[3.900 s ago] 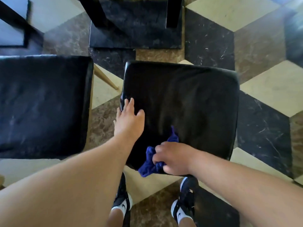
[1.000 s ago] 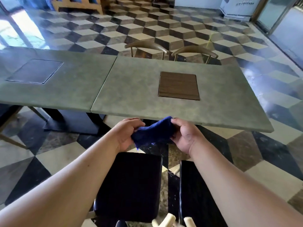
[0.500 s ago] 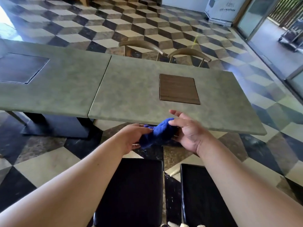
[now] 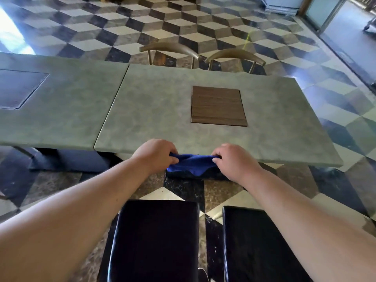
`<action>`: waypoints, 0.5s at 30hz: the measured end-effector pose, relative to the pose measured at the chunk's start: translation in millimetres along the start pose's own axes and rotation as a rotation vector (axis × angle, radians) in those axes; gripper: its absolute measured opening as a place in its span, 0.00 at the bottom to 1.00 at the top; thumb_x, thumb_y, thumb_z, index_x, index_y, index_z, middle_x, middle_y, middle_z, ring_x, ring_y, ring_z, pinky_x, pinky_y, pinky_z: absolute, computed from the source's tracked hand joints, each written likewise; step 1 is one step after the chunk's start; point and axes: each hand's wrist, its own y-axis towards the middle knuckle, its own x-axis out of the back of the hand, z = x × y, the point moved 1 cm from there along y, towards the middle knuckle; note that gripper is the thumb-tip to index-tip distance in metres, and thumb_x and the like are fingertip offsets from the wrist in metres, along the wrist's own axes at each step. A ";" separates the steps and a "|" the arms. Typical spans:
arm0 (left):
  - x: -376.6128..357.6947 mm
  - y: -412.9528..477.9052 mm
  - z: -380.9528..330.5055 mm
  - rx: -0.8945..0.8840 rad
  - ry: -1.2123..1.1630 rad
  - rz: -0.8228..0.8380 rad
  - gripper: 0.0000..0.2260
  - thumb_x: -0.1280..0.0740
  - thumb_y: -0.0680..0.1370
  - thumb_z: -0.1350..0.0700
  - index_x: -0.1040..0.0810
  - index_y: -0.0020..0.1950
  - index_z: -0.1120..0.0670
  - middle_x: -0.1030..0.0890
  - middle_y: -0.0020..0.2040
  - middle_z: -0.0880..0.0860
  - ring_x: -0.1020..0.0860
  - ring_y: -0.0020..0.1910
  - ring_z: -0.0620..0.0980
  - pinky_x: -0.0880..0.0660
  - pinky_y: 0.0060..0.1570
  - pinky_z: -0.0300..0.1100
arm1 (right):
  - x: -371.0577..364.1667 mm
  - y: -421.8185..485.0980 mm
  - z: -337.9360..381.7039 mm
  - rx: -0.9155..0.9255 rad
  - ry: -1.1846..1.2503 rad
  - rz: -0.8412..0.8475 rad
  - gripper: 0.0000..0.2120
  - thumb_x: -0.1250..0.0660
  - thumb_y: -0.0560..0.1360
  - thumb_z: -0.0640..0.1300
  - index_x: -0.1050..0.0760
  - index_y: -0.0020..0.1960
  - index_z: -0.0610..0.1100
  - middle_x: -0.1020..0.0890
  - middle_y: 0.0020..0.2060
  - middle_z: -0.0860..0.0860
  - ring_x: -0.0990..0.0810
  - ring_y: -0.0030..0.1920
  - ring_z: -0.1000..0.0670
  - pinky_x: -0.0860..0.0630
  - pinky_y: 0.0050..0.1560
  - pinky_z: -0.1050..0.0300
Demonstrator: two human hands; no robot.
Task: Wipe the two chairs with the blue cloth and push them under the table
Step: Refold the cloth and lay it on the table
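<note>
blue cloth [image 4: 192,163] btwn both hands' fingers [image 4: 173,157]

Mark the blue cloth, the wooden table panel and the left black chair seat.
blue cloth [image 4: 191,164]: head view, middle of the fabric.
wooden table panel [image 4: 218,105]: head view, its centre.
left black chair seat [image 4: 154,241]: head view, cushion middle.

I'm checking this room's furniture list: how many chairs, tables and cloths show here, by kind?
black-seated chairs: 2
curved-back chairs beyond the tables: 2
tables: 2
blue cloth: 1
Total: 7
</note>
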 end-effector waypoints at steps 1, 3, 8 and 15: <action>-4.8 7.8 -4.6 0.002 0.039 -0.023 0.05 0.28 0.79 0.48 0.14 0.53 0.43 0.18 0.47 0.45 0.20 0.49 0.52 0.27 0.44 0.45 | -2.9 3.2 -11.0 -0.006 -0.014 0.005 0.08 0.35 0.81 0.47 0.16 0.51 0.49 0.20 0.47 0.51 0.20 0.48 0.45 0.27 0.45 0.52; -14.5 25.8 -11.1 0.001 0.085 -0.061 0.05 0.29 0.80 0.46 0.15 0.53 0.43 0.23 0.49 0.45 0.25 0.50 0.50 0.30 0.45 0.46 | -7.5 12.3 -33.5 -0.049 0.004 0.003 0.08 0.35 0.81 0.49 0.17 0.50 0.50 0.23 0.46 0.52 0.22 0.46 0.46 0.28 0.45 0.52; -36.2 82.6 -23.0 0.110 0.024 -0.053 0.07 0.30 0.81 0.44 0.16 0.54 0.44 0.22 0.52 0.48 0.25 0.50 0.52 0.30 0.45 0.46 | -18.7 51.2 -83.4 -0.237 0.207 0.077 0.07 0.33 0.81 0.50 0.18 0.49 0.49 0.16 0.40 0.52 0.17 0.45 0.44 0.23 0.44 0.52; -78.3 170.6 -40.5 0.335 -0.178 0.139 0.13 0.31 0.81 0.43 0.13 0.52 0.52 0.13 0.38 0.48 0.15 0.43 0.54 0.19 0.47 0.45 | -45.4 109.3 -143.3 -0.662 0.748 0.200 0.08 0.38 0.85 0.42 0.24 0.53 0.39 0.14 0.35 0.44 0.16 0.31 0.47 0.21 0.29 0.55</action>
